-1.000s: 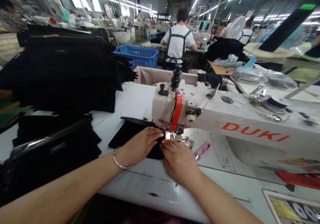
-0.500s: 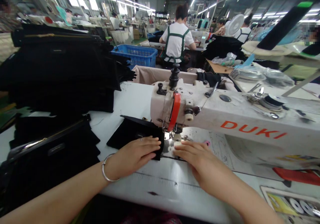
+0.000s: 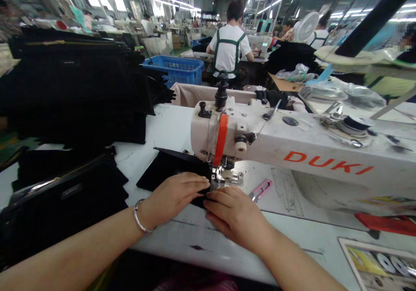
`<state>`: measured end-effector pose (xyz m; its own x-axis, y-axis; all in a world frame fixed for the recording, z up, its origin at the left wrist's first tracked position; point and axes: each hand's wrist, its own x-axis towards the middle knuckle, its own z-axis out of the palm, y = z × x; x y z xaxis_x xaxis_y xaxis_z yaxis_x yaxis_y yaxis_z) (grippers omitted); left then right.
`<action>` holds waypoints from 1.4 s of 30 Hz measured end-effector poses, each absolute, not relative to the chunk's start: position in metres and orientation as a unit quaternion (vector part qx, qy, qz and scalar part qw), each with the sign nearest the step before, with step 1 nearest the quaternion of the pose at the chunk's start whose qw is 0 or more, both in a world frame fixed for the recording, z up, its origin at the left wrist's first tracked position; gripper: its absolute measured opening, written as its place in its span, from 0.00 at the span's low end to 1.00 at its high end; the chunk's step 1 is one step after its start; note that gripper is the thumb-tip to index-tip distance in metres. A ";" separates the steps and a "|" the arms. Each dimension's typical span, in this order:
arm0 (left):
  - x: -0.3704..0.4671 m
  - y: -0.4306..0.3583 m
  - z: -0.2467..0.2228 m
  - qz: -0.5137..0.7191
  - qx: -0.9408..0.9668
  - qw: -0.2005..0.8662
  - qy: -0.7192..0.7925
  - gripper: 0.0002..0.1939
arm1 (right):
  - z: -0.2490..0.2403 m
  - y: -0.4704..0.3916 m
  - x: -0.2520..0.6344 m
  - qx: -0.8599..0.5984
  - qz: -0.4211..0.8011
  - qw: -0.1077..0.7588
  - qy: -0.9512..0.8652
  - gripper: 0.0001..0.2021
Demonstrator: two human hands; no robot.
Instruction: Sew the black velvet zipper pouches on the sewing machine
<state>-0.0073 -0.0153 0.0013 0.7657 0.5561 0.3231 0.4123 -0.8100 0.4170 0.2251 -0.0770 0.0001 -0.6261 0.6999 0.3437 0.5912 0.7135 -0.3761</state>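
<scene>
A black fabric piece (image 3: 169,169) lies on the white machine bed, its right edge at the presser foot (image 3: 218,176) of the sewing machine (image 3: 292,139). My left hand (image 3: 177,195) rests flat on the fabric, fingers stretched toward the needle area; a silver bangle circles the wrist. Just right of it, my right hand (image 3: 232,210) reaches the fabric's near right corner with its fingertips beside the presser foot. Its fingers lie extended, close together. Pink-handled snips (image 3: 261,190) are on the bed to the right of my right hand.
Tall stacks of black fabric pieces (image 3: 74,91) stand at the left, with another pile (image 3: 71,191) nearer. Behind the machine are a blue basket (image 3: 185,67) and a person (image 3: 229,44) seated facing away. A red object (image 3: 386,223) lies at the right.
My right hand has moved left onto the fabric's corner, close to my left hand, uncovering the pink snips. The view has shifted slightly.
</scene>
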 end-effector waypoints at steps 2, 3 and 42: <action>-0.007 -0.021 -0.007 0.170 0.959 0.080 0.212 0.17 | 0.001 -0.079 0.222 -0.355 0.123 0.240 -0.895 0.10; -0.006 -0.023 -0.010 0.148 0.967 0.049 0.201 0.18 | 0.001 -0.079 0.221 -0.354 0.124 0.244 -0.895 0.09; -0.002 0.031 -0.007 0.213 0.959 0.097 0.163 0.11 | -0.012 -0.066 0.219 -0.479 0.053 0.221 -0.848 0.17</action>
<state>-0.0017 0.0313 -0.0074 0.8565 0.3538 0.3759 0.2710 -0.9279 0.2559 0.2187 -0.0662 -0.0123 -0.4436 0.8354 0.3246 0.7882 0.5360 -0.3024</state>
